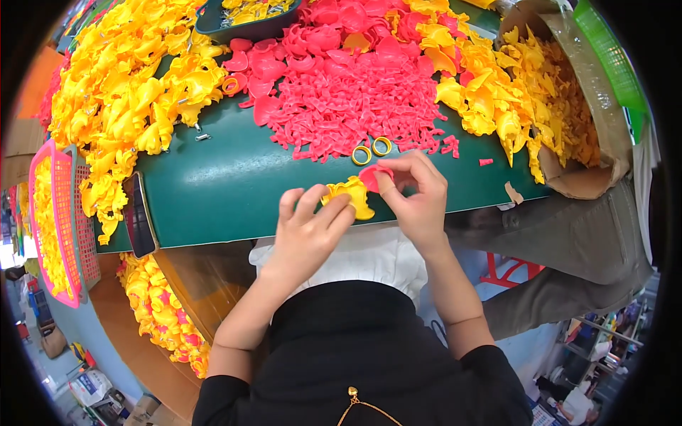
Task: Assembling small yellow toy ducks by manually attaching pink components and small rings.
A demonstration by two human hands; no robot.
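Near the table's front edge, my left hand (312,226) has its fingers closed on a yellow plastic piece (360,201) with a wavy outline. My right hand (418,200) pinches a small red plastic piece (374,177) between thumb and fingers, right against the upper edge of the yellow one. Whether the two pieces are joined I cannot tell. Just beyond them lie two yellow rings (361,155) on the green table (213,188). Small red plastic pieces (341,106) are heaped right behind the rings.
Yellow shells (128,85) pile up at the left, more (490,92) at the right by a cardboard box (611,135). A dark tray (249,30) stands at the back. A phone (140,213) lies at the left edge, near a pink basket (53,220). Someone's grey-trousered leg (561,234) is at right.
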